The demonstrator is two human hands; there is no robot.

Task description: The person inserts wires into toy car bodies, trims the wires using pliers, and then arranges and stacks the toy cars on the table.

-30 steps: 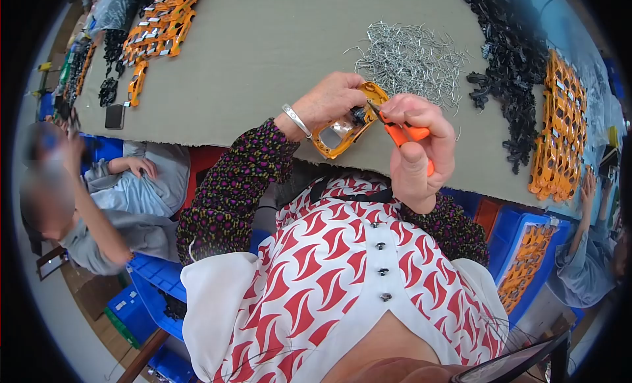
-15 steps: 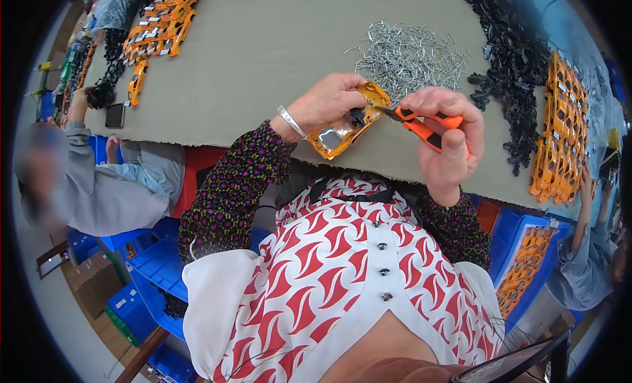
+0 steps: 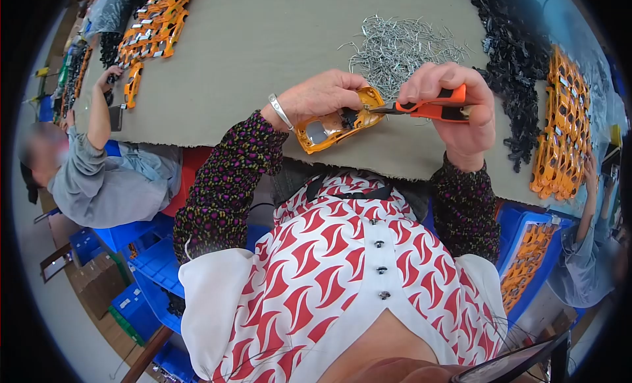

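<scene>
My left hand [image 3: 320, 101] is closed on an orange plastic toy car body [image 3: 320, 142], tilted so its hollow underside with a clear window piece faces me. A small black part [image 3: 349, 118] sits inside it by my fingertips. My right hand [image 3: 461, 113] grips orange-handled pliers [image 3: 431, 111], whose dark jaws reach into the right end of the car body. What the jaws hold, if anything, is too small to make out. Just beyond my hands lies a loose pile of thin bent metal rods [image 3: 401, 50] on the table.
Black plastic parts [image 3: 510, 73] are heaped along the right of the table [image 3: 263, 40], beside rows of orange car bodies [image 3: 559, 126]. More orange bodies [image 3: 155, 27] lie at the far left. Co-workers sit left [image 3: 125, 179] and right [image 3: 582, 264]. Blue crates [image 3: 158, 264] stand below.
The car body has shifted slightly left and up. My right hand has turned, so the pliers now lie nearly level with their handles closer together. The left co-worker's arm has risen.
</scene>
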